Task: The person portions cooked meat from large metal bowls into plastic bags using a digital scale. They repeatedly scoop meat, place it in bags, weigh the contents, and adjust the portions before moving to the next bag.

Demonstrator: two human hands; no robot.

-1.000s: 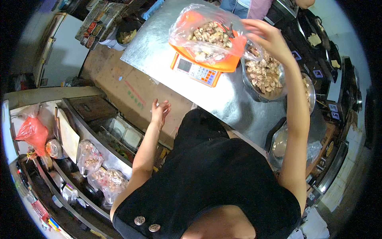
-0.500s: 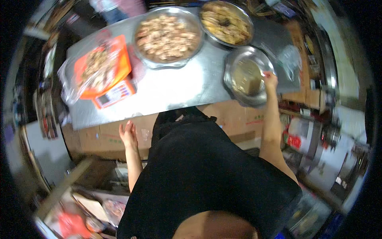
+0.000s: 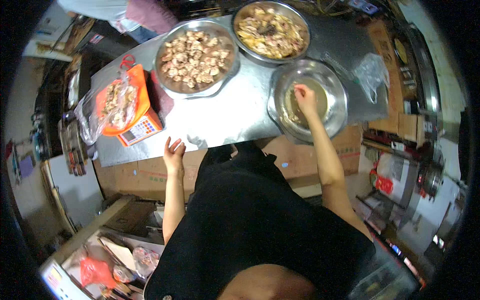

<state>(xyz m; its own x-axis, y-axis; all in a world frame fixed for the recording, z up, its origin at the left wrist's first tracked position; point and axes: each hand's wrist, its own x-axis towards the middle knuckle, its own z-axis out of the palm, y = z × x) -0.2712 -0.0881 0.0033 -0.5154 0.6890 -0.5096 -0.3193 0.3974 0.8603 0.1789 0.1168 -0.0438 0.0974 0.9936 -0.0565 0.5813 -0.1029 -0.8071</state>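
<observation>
My right hand (image 3: 306, 100) is over a wide steel basin (image 3: 338, 107) at the table's right, its fingers bent and pressed together; whatever they hold, if anything, is too small to make out. Cloudy liquid (image 3: 320, 112) with small pale bits lies in that basin. My left hand (image 3: 174, 156) hovers at the table's near edge, empty, with fingers apart. Beyond it stands an orange scale (image 3: 142, 129), its orange pan loaded with chopped meat pieces (image 3: 120, 102) in a clear plastic bag (image 3: 89, 120).
Farther back on the steel table (image 3: 220, 120) are a basin of chopped meat pieces (image 3: 196, 60) and a basin of yellowish meat pieces (image 3: 272, 35). A crumpled clear bag (image 3: 372, 77) lies at the right. Red-handled scissors (image 3: 128, 61) rest behind the scale. Another person (image 3: 135, 15) stands at the far left.
My right hand has moved left from the basin's right rim to over its middle. My left hand has risen slightly toward the table edge. The whole view has shifted a little.
</observation>
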